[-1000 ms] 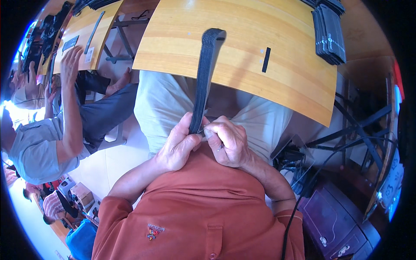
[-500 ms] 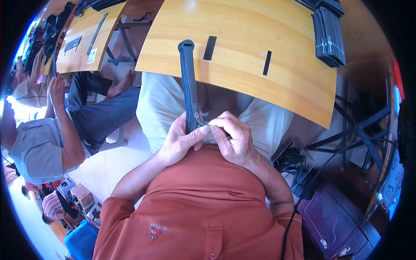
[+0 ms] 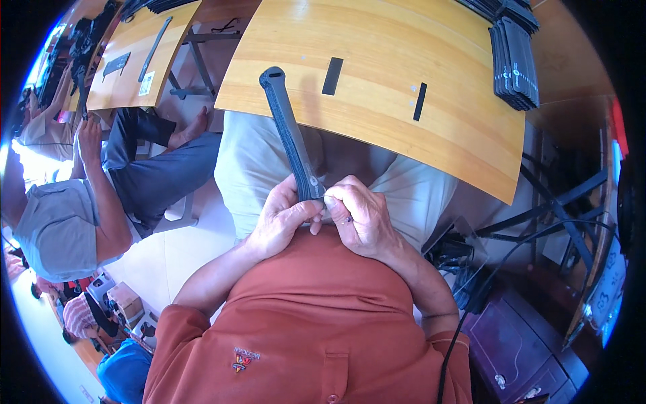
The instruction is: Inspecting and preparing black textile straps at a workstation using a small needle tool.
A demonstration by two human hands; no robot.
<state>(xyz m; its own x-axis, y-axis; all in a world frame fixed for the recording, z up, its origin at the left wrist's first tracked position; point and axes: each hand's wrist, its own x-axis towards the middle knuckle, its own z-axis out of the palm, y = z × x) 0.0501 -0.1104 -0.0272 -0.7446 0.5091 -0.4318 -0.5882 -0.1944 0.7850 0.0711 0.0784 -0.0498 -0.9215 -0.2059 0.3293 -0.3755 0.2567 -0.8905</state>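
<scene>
A long dark grey strap (image 3: pixel 288 124) with a rounded, slotted far end slants up from my lap, and that end shows in front of the table edge. My left hand (image 3: pixel 286 212) is closed round its lower end, thumb on top. Close beside it, my right hand (image 3: pixel 361 214) is closed in a pinch at the strap's lower right corner. A small dark tip pokes out between the right fingers; what it belongs to is hidden in the hand.
On the wooden table (image 3: pixel 383 40) lie two short black strips, a wider one (image 3: pixel 332 75) and a narrower one (image 3: pixel 420 102). A stack of dark straps (image 3: pixel 515 67) sits at its right edge. To my left another person (image 3: pixel 67 222) sits by a second table (image 3: pixel 128 87). A black cable (image 3: pixel 449 357) hangs at my right.
The strap's far end has swung to the left, so it leans more. Its lower corner, bent up toward the right fingers before, lies flatter. Both hands stay close together in nearly the same place.
</scene>
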